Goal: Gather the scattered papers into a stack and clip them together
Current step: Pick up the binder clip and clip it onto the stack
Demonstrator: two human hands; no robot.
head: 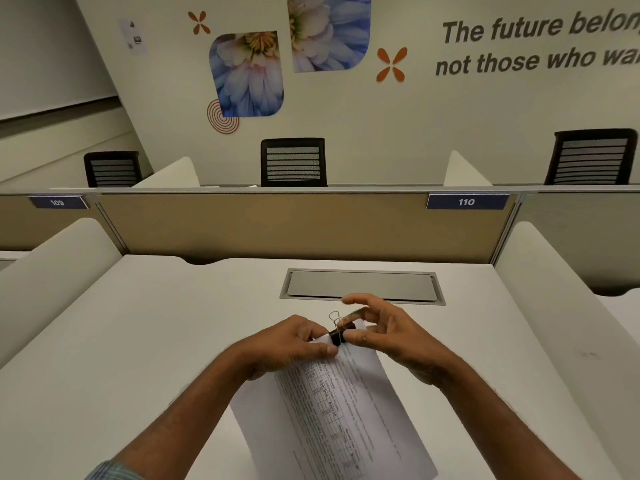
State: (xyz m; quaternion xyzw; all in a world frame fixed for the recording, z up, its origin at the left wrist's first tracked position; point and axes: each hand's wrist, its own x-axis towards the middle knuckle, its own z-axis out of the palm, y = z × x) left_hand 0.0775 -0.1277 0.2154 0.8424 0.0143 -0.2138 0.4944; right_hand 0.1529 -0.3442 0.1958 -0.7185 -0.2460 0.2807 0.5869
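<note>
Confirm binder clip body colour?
Black body, silver wire handles: small metal binder clip on the printed paper stack. Head view.

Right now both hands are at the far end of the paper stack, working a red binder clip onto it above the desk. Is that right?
Not quite: the binder clip is black with silver wire handles, not red. The head view shows it on the far end of the paper stack, with the left hand and right hand on either side, above the desk.
</note>
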